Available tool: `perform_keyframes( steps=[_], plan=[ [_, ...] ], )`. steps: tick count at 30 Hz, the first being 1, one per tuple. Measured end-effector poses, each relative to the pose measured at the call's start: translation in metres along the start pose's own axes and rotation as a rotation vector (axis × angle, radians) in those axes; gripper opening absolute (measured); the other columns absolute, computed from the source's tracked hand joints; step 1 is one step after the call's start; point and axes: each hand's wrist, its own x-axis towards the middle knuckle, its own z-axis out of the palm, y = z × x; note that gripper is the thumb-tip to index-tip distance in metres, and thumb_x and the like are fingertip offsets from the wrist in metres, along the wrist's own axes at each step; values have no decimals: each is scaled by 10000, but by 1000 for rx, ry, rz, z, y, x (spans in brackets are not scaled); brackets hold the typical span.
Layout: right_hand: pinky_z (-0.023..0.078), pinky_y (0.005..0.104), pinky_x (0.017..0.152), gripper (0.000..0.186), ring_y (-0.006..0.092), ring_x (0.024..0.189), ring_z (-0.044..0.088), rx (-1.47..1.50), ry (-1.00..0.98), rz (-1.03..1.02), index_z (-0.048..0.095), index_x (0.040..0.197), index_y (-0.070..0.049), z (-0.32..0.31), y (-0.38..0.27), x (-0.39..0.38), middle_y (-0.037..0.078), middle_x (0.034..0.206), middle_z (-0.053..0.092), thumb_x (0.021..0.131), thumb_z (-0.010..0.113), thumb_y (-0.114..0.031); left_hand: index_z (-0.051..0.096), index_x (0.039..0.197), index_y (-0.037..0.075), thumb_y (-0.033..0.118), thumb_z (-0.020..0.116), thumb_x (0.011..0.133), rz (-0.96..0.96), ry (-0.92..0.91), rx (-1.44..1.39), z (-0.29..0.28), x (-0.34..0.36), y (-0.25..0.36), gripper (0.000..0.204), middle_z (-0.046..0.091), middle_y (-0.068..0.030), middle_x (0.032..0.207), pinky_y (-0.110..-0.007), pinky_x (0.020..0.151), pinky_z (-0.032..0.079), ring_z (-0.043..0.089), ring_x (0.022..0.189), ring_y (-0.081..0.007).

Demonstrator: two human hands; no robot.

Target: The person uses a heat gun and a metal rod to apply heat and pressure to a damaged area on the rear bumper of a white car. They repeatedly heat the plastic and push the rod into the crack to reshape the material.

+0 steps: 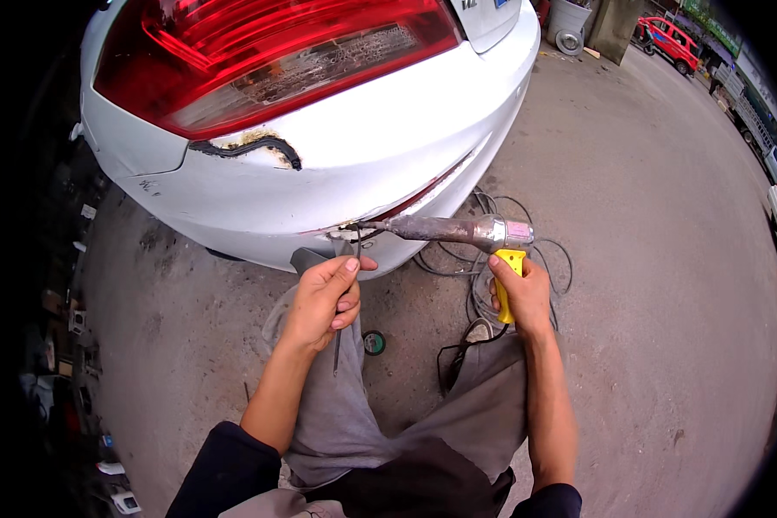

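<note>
My right hand (525,293) grips the yellow handle of a hot-air welding gun (436,229), with a finger round the handle's front. Its long discoloured metal barrel points left, and the narrow nozzle reaches a damaged spot (341,233) low on the white car bumper (319,186). Between thumb and fingers, my left hand (324,298) pinches a thin dark welding rod (337,354). The rod's upper end meets the bumper at the nozzle tip, while its lower end hangs below my fist. Higher up, a black wavy bead (250,148) lies across scorched paint under the red tail light (276,60).
Grey cable (483,289) lies coiled on the ground behind the gun. A small green-centred disc (374,343) rests between my legs. Assorted parts (78,321) line the left edge. A grey bin on wheels (568,22) and a red car (669,43) stand farther off.
</note>
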Motion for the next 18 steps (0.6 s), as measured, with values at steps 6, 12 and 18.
perform_keyframes(
  steps=[6, 12, 18],
  plan=[
    [385, 253, 390, 278, 119, 431, 508, -18, 13, 13, 567, 811, 12, 2, 0, 0, 54, 600, 556, 846, 694, -233, 550, 1070, -36, 246, 434, 1008, 12, 13, -2, -2, -3, -1, 311, 321, 49, 545, -184, 345, 204, 259, 374, -23],
    [382, 252, 387, 275, 119, 430, 509, -23, 33, -6, 569, 807, 11, 0, -1, -2, 54, 601, 555, 844, 695, -231, 551, 1070, -37, 249, 433, 1009, 9, 9, -16, 1, -3, -3, 315, 322, 49, 546, -183, 347, 208, 263, 372, -22],
    [378, 247, 387, 263, 117, 427, 506, -32, 28, 3, 572, 809, 7, 0, 0, -1, 52, 599, 555, 847, 691, -225, 550, 1072, -40, 247, 430, 1009, 12, 8, -14, 0, -2, -3, 317, 326, 48, 546, -182, 349, 211, 266, 372, -23]
  ],
)
